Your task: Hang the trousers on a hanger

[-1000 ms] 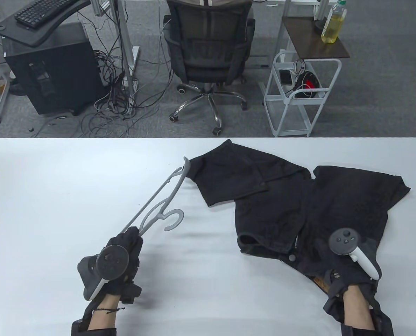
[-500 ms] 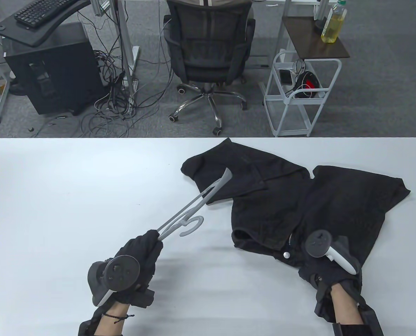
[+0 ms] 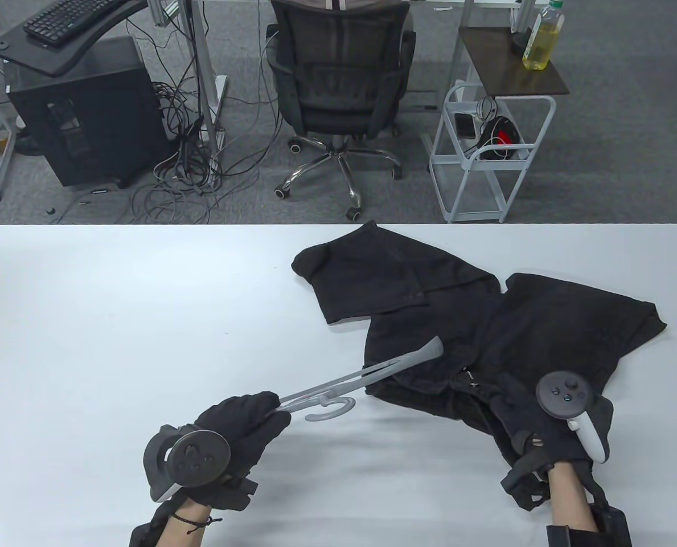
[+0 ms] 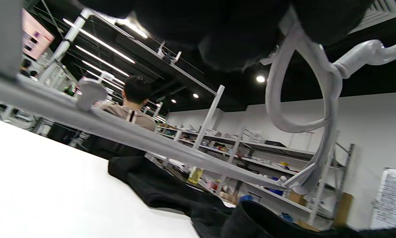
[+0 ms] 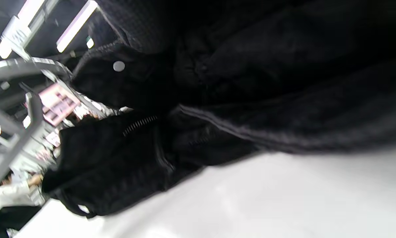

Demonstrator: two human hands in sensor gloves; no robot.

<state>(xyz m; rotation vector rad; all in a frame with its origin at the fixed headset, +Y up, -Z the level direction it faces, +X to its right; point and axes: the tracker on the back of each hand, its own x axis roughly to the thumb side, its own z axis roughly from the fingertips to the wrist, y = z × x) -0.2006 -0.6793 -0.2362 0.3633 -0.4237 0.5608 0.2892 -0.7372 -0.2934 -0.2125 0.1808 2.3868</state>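
Note:
Black trousers (image 3: 549,325) lie crumpled on the right half of the white table (image 3: 87,319); both legs spread away from me, the waistband nearest me. My left hand (image 3: 241,424) grips one end of a grey plastic hanger (image 3: 366,377). The hanger points right and its far tip lies over the waistband's left edge. In the left wrist view the hanger (image 4: 303,109) hangs below my fingers, above the trousers (image 4: 171,191). My right hand (image 3: 534,433) grips the waistband and holds it slightly off the table. The right wrist view shows the zip and button of the trousers (image 5: 135,138).
Beyond the table's far edge stand an office chair (image 3: 341,85), a white wire trolley (image 3: 480,154) and a side table with a bottle (image 3: 540,37). A black computer case (image 3: 82,114) and loose cables sit on the floor at the left.
My left hand has swung the hanger from the left trouser leg down and right to the waistband. My right hand has gathered and lifted the waistband, pulling the cloth slightly toward me.

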